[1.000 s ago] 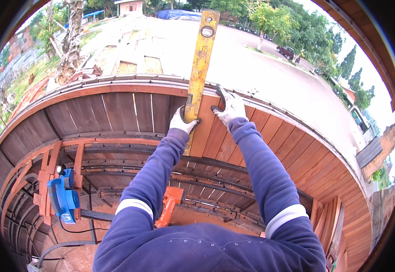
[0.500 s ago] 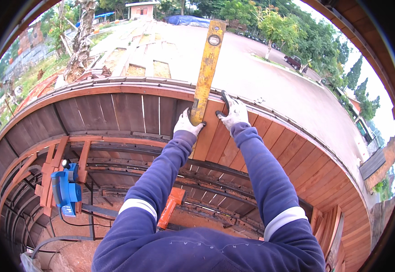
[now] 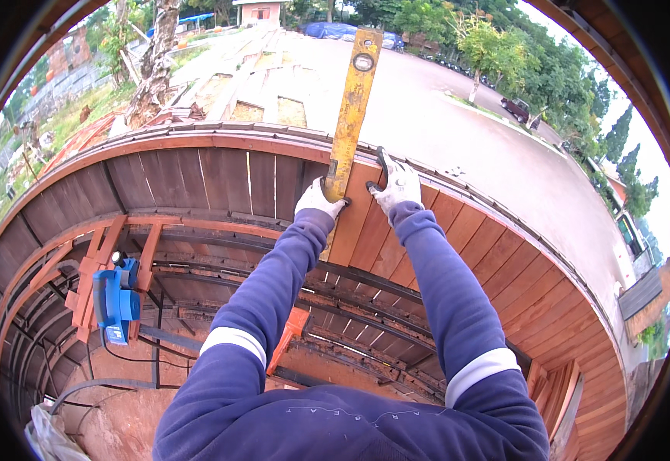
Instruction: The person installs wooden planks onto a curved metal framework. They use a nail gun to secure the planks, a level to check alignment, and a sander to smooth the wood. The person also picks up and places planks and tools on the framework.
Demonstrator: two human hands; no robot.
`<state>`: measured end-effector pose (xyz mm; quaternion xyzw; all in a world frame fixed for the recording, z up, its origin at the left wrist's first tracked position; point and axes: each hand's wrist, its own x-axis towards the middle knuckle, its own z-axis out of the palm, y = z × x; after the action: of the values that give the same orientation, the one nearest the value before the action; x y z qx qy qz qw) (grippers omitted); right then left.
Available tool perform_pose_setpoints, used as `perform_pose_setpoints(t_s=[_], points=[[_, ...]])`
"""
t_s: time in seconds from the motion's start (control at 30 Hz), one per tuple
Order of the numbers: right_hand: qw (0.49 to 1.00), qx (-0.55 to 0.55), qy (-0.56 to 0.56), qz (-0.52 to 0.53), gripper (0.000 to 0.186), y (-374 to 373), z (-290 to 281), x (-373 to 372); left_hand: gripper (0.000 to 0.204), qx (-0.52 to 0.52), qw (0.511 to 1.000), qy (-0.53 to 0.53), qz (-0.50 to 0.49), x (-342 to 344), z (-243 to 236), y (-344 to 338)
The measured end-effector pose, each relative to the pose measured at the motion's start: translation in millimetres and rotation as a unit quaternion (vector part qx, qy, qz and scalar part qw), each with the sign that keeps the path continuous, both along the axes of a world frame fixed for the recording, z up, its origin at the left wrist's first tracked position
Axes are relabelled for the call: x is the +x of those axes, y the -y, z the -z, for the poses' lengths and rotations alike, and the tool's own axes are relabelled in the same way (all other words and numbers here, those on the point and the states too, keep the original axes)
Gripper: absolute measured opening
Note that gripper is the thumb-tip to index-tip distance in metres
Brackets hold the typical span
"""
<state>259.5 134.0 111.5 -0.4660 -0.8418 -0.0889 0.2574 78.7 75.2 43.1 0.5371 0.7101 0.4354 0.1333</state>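
A worn yellow spirit level (image 3: 351, 115) stands upright against the curved wooden wall, its upper part rising above the wall's top edge. My left hand (image 3: 320, 200), in a white glove with dark fingertips, is closed around the level's lower end. To its right, my gloved right hand (image 3: 398, 187) rests on the top of the reddish planks, index finger and thumb spread apart. Between the hands a lighter wooden plank (image 3: 352, 223) runs down from the top edge. Whatever lies under my right palm is hidden.
On a wooden support at the left sits a blue corded power planer (image 3: 117, 300). An orange object (image 3: 289, 338) is partly covered by my left arm. Dark metal bars (image 3: 196, 261) curve along the inside. Stacked boards (image 3: 561, 392) stand at lower right; pavement (image 3: 458, 146) lies beyond the wall.
The view has shifted slightly, so the surroundings sit a little further right and the wall top higher. Both hands keep their places on the level and the planks.
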Motion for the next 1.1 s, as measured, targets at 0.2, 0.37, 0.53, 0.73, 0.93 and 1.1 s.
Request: perform_pose_setpoints(t_s=[0.2, 0.37, 0.53, 0.73, 0.93, 1.1], points=[[1.000, 0.010, 0.005, 0.002, 0.082, 4, -4, -2, 0.067, -0.043, 0.999, -0.022, -0.013, 1, -8, -4], [1.000, -0.008, 0.012, 0.005, 0.083, 8, -6, -7, 0.053, 0.064, 0.995, -0.016, -0.075, -12, -19, 15], [1.000, 0.011, 0.020, 0.014, 0.085, 4, -3, -7, 0.064, 0.236, 0.966, -0.005, -0.103, -73, -35, 85], [1.000, 0.008, -0.003, -0.010, 0.082, 6, -5, -2, 0.066, 0.196, 0.975, -0.049, -0.090, -119, -29, 275], [1.000, 0.002, -0.028, -0.013, 0.085, 3, -4, -2, 0.071, -0.006, 0.971, -0.059, -0.231, -137, 65, 413], [0.997, 0.019, -0.057, -0.046, 0.086, 2, -2, -6, 0.071, -0.131, 0.954, -0.116, -0.242, -155, 131, 443]])
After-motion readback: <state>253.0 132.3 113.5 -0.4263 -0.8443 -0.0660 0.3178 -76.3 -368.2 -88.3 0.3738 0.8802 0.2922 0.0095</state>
